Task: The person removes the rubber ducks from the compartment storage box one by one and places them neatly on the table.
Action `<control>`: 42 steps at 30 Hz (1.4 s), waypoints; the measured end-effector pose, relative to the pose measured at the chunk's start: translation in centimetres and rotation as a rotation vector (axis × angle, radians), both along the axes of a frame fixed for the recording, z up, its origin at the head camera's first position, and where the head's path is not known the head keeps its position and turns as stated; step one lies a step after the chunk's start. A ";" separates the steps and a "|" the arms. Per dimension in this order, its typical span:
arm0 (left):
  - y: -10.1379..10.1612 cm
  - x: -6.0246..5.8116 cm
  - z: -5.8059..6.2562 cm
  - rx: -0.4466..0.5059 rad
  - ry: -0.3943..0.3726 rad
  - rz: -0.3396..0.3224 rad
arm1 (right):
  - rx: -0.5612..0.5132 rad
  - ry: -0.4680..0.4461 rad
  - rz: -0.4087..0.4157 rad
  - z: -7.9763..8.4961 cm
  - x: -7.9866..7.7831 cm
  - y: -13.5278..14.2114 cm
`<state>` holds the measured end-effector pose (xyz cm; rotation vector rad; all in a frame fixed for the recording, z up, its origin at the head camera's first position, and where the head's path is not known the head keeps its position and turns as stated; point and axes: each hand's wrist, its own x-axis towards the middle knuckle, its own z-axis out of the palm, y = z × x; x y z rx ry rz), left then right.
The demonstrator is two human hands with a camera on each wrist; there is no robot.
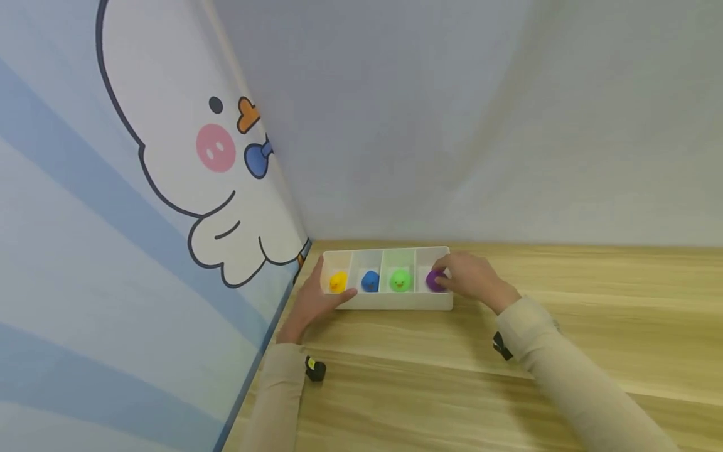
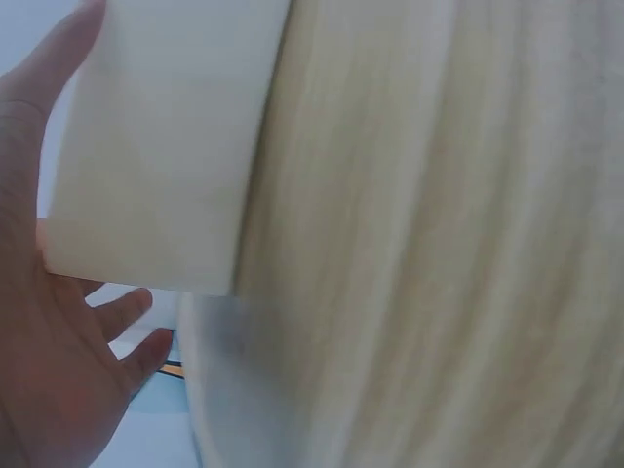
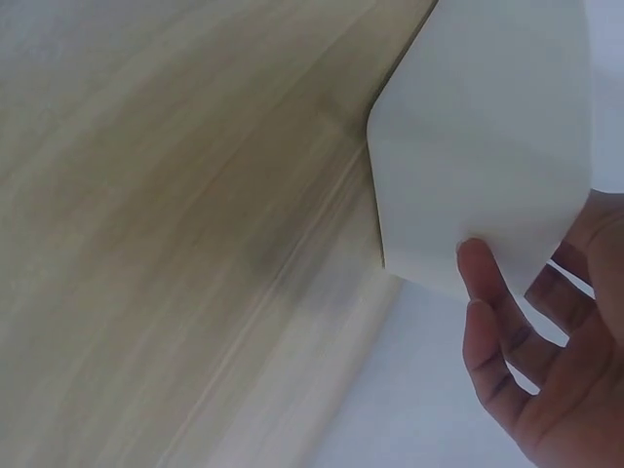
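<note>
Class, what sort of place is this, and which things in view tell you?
Probably a tabletop work corner indoors: a wood-grain table, a plain grey backdrop behind it and a cartoon-printed panel along its left side.

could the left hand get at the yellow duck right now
Probably yes: the left hand holds the end of the white tray beside the yellow duck, whose compartment is open on top. It may need to loosen its hold on the tray first.
</note>
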<state>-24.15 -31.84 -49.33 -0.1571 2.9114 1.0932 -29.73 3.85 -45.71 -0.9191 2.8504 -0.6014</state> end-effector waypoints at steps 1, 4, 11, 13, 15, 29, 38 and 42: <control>0.0 0.0 0.0 0.014 -0.004 -0.001 | 0.002 -0.009 -0.001 0.0 0.0 -0.1; 0.1 0.2 0.0 0.046 0.001 0.002 | 0.018 -0.024 0.001 0.2 -0.1 -0.2; 0.5 0.5 -0.2 0.061 0.016 0.023 | 0.063 -0.011 0.018 0.7 -0.2 -0.1; 0.5 0.4 -0.4 0.053 0.016 0.026 | 0.067 -0.007 0.025 0.8 -0.2 -0.1; 0.5 0.3 -0.5 0.048 0.023 0.024 | 0.068 -0.002 0.024 0.9 -0.2 -0.1; 0.4 0.6 -0.1 0.039 0.008 0.005 | -0.033 0.082 0.016 1.0 0.7 0.1; 0.3 0.7 -0.2 0.020 0.012 -0.003 | -0.078 0.148 0.022 1.7 1.1 0.3; 0.4 0.7 -0.2 0.028 0.014 -0.006 | -0.092 0.167 0.020 2.0 1.3 0.6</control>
